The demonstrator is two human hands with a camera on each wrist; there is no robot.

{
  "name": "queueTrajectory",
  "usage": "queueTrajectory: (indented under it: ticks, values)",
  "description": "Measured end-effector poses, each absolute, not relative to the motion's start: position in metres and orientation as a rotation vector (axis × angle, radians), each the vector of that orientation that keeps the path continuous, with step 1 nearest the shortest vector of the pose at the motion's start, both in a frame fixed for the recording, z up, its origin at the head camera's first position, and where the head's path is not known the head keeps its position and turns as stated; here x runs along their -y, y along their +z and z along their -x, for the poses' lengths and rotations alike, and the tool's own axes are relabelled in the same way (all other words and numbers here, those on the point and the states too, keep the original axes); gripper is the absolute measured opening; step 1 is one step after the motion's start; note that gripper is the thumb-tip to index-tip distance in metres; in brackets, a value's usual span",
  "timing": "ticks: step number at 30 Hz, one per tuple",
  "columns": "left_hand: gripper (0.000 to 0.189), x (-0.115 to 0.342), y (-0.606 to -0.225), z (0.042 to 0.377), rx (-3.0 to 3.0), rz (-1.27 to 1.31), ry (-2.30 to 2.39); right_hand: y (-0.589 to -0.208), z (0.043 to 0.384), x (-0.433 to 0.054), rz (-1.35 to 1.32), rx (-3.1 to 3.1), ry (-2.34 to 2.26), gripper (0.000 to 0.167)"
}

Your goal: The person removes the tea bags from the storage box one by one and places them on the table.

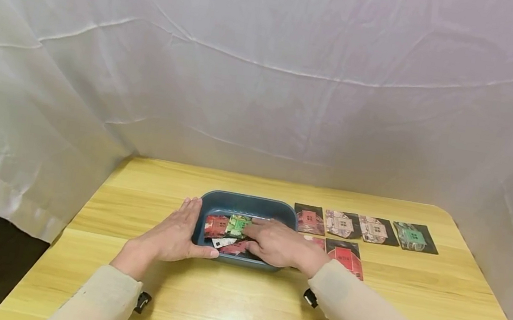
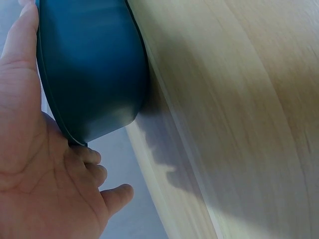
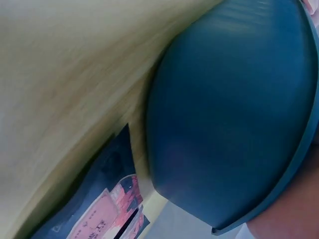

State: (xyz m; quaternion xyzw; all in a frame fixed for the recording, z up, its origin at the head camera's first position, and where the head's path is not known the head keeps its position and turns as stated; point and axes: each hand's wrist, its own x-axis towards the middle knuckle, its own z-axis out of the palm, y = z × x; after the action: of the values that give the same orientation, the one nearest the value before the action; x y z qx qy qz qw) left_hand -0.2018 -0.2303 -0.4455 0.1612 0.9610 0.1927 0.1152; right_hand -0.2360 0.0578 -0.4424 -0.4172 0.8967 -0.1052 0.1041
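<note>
Blue bin (image 1: 242, 262) on table (image 1: 221, 303), sachets (image 1: 216, 226) inside. Left hand (image 1: 172, 233) straight-fingered against bin's side; right hand (image 1: 281, 243) among sachets, pinch unclear. Probably best: steady bin, lift one sachet by edge.

I see both sleeved forearms (image 1: 91, 298) stretched toward the worktop's (image 1: 197, 299) far edge, the left hand (image 1: 177, 230) straight-fingered with its thumb (image 1: 205, 252) spread, the right hand (image 1: 281, 244) palm down, pointing toward the left edge
</note>
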Motion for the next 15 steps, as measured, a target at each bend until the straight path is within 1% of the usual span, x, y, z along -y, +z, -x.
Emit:
queueTrajectory:
  ticks: [9, 15]
  values:
    - [0.138, 0.230, -0.446, 0.201, -2.817, -0.462, 0.560, -0.440, 0.236, -0.059, 1.232, -2.581, -0.397, 0.033]
    - [0.139, 0.230, -0.445, 0.201, -2.817, -0.463, 0.560, -0.431, 0.238, -0.055, 1.150, -2.596, -0.530, 0.028]
